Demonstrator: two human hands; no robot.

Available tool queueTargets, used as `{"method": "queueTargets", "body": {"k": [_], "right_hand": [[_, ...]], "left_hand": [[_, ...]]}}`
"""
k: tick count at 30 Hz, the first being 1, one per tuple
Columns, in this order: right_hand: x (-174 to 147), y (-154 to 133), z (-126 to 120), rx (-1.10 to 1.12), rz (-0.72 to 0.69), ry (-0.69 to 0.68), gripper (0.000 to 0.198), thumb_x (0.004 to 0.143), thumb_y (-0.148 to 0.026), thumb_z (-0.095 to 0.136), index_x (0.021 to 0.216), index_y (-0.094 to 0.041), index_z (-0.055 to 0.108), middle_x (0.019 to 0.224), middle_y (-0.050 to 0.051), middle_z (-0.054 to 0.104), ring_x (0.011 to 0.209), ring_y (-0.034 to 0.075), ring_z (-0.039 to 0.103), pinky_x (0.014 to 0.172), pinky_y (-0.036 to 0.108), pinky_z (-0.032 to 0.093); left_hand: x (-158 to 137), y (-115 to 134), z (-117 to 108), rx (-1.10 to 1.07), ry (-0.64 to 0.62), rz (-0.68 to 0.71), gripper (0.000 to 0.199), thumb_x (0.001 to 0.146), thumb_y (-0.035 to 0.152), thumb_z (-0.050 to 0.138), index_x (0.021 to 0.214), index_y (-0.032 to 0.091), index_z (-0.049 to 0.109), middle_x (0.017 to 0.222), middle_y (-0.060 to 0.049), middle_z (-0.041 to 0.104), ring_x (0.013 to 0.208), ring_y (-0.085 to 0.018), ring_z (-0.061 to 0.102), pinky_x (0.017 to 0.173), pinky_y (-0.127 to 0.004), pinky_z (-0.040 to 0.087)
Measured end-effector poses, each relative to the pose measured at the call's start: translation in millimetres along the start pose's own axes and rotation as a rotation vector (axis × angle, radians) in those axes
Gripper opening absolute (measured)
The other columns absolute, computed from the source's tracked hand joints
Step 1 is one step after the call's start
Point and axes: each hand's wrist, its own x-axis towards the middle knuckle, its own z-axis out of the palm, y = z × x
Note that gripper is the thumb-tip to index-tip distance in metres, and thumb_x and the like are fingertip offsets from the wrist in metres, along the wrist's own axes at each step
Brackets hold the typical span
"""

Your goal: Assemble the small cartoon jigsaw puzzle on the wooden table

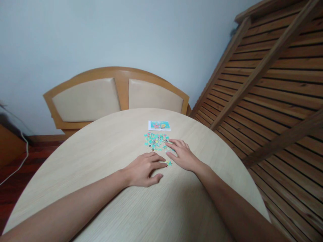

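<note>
A loose heap of small jigsaw puzzle pieces [156,140], mostly turquoise with bits of pink, yellow and white, lies mid-table. Nearer to me is a small cluster of pieces [170,163], yellow and turquoise. My left hand [146,168] rests palm down, fingers apart, its index fingertip touching the left side of that cluster. At the heap's right edge, my right hand [183,155] has its fingers spread, with the fingertips on or just over the pieces there. Behind the heap lies a picture card [159,125] showing a pink and a yellow cartoon figure on turquoise.
All of this is on a round pale wooden table [106,144]. Beyond it stands a padded headboard [87,97] against the wall. A slatted wooden frame [272,80] leans at the right. A white cable [26,151] hangs at the far left.
</note>
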Motion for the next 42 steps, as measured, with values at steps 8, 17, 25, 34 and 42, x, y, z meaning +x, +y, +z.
{"method": "queueTargets", "body": {"k": [8,17,25,34,42], "right_hand": [[-2,5,-13,0.035,-0.112,-0.034,0.027,0.096,-0.037,0.06,0.119,-0.03,0.072,0.139,0.009,0.058,0.128,0.029,0.047,0.107,0.05,0.037],[-2,13,-15,-0.009,-0.047,0.012,0.034,0.095,-0.022,0.054,0.126,-0.024,0.066,0.135,0.009,0.062,0.125,0.028,0.05,0.106,0.05,0.038],[0,9,-8,0.063,-0.129,-0.018,0.034,0.099,-0.027,0.051,0.13,-0.028,0.065,0.132,0.007,0.066,0.132,0.028,0.048,0.109,0.051,0.038],[0,13,-21,0.215,-0.169,0.013,0.019,0.087,-0.024,0.071,0.106,-0.024,0.073,0.11,0.007,0.071,0.112,0.024,0.061,0.101,0.039,0.046],[-2,9,-32,0.157,-0.179,-0.067,0.012,0.088,-0.029,0.071,0.097,-0.026,0.078,0.095,0.006,0.068,0.102,0.024,0.058,0.094,0.04,0.045]], "left_hand": [[0,-2,1,-0.003,0.013,0.003,0.039,0.091,0.032,0.056,0.128,0.022,0.063,0.126,-0.008,0.065,0.116,-0.026,0.06,0.103,-0.042,0.048],[0,-1,1,0.002,0.021,0.013,0.04,0.092,0.032,0.055,0.129,0.021,0.062,0.127,-0.009,0.064,0.115,-0.026,0.06,0.102,-0.042,0.049],[1,-1,1,0.046,0.04,-0.033,0.034,0.093,0.03,0.052,0.123,0.021,0.065,0.123,-0.008,0.067,0.113,-0.026,0.06,0.1,-0.041,0.05],[1,-4,6,0.096,0.097,-0.146,0.028,0.094,0.025,0.049,0.114,0.019,0.068,0.12,-0.008,0.068,0.112,-0.025,0.062,0.101,-0.042,0.052],[-1,-7,9,0.125,0.122,-0.222,0.032,0.095,0.025,0.048,0.119,0.018,0.067,0.125,-0.009,0.068,0.116,-0.025,0.062,0.103,-0.042,0.051]]}}
